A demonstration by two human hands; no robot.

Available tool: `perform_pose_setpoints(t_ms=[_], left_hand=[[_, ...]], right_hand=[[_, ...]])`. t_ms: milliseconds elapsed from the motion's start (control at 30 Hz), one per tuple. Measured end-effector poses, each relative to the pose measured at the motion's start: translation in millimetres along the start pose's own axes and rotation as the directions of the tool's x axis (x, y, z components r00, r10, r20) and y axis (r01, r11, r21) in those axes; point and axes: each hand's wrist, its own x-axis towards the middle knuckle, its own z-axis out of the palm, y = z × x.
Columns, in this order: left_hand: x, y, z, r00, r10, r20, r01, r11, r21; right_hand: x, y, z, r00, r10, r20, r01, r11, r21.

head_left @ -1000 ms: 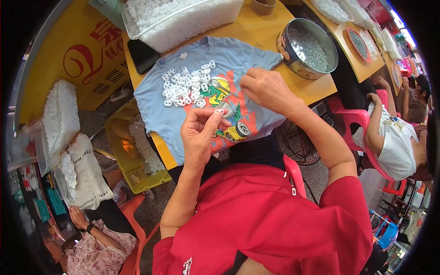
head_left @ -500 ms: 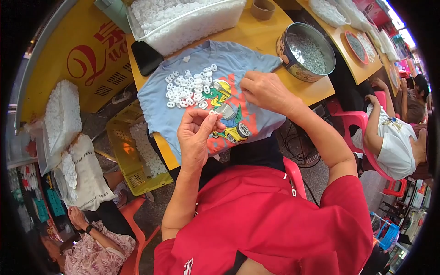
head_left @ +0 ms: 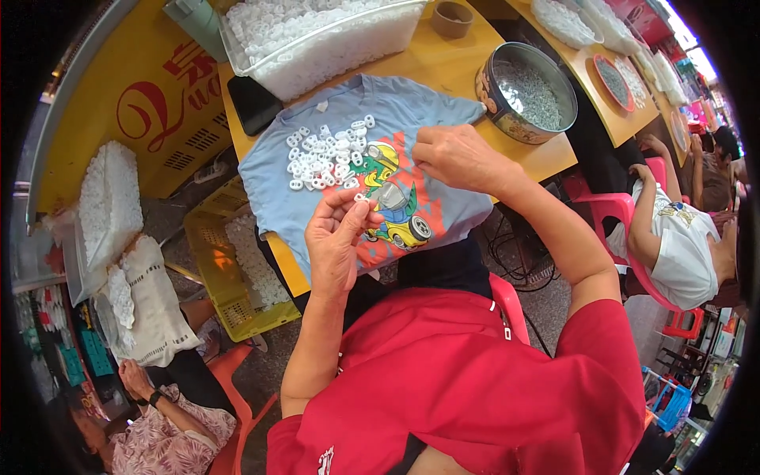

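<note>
A light blue T-shirt [head_left: 443, 111] with a cartoon car print lies spread over the edge of a yellow table [head_left: 443, 59]. A heap of small white plastic rings [head_left: 326, 154] rests on it. My left hand [head_left: 336, 237] is raised over the shirt's near edge, fingertips pinched on one small white ring. My right hand [head_left: 455, 158] hovers over the print with its fingers curled down; whether it holds anything is hidden.
A clear tub of white parts [head_left: 317, 36] and a black phone [head_left: 253, 103] sit at the back left. A round metal tin of small parts [head_left: 526, 91] stands right. A yellow crate [head_left: 237, 269] is on the floor. Two other people sit nearby.
My left hand has drifted slightly away from the pile toward me, still pinching the ring. The right hand stays over the print.
</note>
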Motion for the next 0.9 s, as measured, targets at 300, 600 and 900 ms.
perform_pose_setpoints(t_ms=[300,600,900], left_hand=[[2,1,1,1.0,-0.031,0.006,0.031,0.999,0.016],[4,1,2,0.999,-0.043,0.022,0.043,0.999,0.01],[4,-1,28,0.993,0.032,0.118,-0.034,0.999,0.013]], right_hand=[[-2,-6,4,1.0,-0.027,-0.001,0.027,0.996,0.087],[-11,-10,12,0.985,0.134,-0.104,-0.093,0.939,0.33],[-5,-43,1,0.907,0.311,0.285,-0.298,-0.003,0.954]])
